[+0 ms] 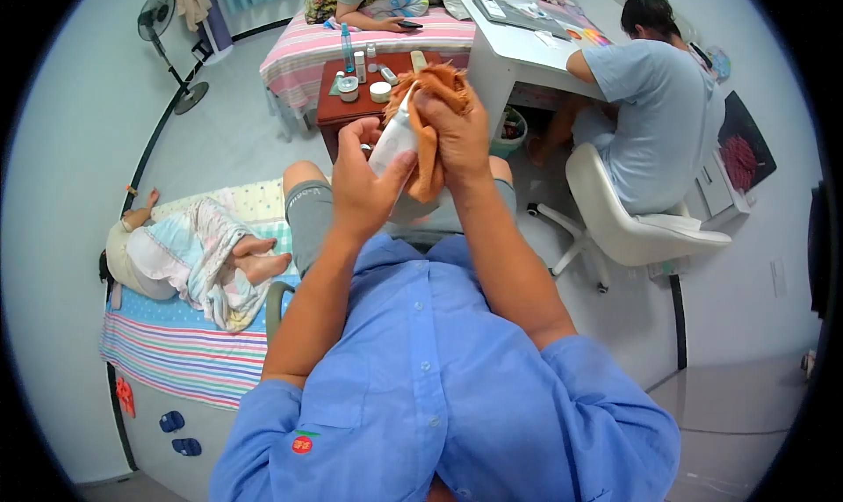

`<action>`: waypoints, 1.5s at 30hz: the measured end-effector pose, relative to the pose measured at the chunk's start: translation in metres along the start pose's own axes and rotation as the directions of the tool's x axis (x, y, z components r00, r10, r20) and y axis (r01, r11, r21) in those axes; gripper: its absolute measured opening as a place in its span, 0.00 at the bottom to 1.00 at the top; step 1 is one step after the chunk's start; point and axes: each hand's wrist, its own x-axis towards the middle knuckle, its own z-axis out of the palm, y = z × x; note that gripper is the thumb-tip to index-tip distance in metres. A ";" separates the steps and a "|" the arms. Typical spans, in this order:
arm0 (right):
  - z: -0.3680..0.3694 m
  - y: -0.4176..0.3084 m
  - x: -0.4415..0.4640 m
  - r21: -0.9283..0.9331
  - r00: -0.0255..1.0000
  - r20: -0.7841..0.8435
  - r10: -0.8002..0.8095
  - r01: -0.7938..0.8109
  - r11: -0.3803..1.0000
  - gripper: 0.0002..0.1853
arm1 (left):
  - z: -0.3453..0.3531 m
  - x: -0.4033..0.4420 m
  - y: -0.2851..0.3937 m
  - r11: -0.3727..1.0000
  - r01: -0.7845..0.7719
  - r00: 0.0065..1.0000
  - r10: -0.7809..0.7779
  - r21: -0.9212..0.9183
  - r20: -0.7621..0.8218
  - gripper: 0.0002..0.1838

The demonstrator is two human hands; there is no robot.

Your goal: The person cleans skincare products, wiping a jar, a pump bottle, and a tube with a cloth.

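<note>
My left hand (367, 181) is closed around a white bottle (394, 142), which tilts up to the right. In my right hand (460, 133) an orange-brown cloth (428, 164) is bunched, pressed against the bottle's upper end and hanging down beside it. The bottle's top is partly hidden by the cloth. Just beyond my hands stands a small red-brown table (338, 108) with a blue spray bottle (348, 50), a white jar (349, 89), another white jar (380, 92) and several small bottles.
On the left a person (145, 256) lies on a floor mat (193, 348). A person (650, 107) sits on a white swivel chair (606, 208) at a white desk (518, 41). Another person (373, 1) is on the striped bed (290, 50). A standing fan (158, 16) is far left.
</note>
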 end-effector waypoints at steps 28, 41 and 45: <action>0.002 -0.004 0.000 -0.079 1.000 0.023 0.008 -0.007 0.997 0.17 | 0.006 0.001 -0.003 0.848 -0.237 0.972 0.210 0.474 0.110 0.37; -0.025 -0.041 0.015 -0.162 0.971 0.225 0.087 -0.051 0.986 0.21 | -0.023 -0.006 -0.033 0.451 0.689 0.702 -0.218 -0.567 0.678 0.31; -0.016 -0.043 0.011 -0.366 0.954 0.244 0.171 -0.073 0.928 0.16 | -0.021 -0.008 -0.033 0.526 0.633 0.724 -0.144 -0.567 0.674 0.30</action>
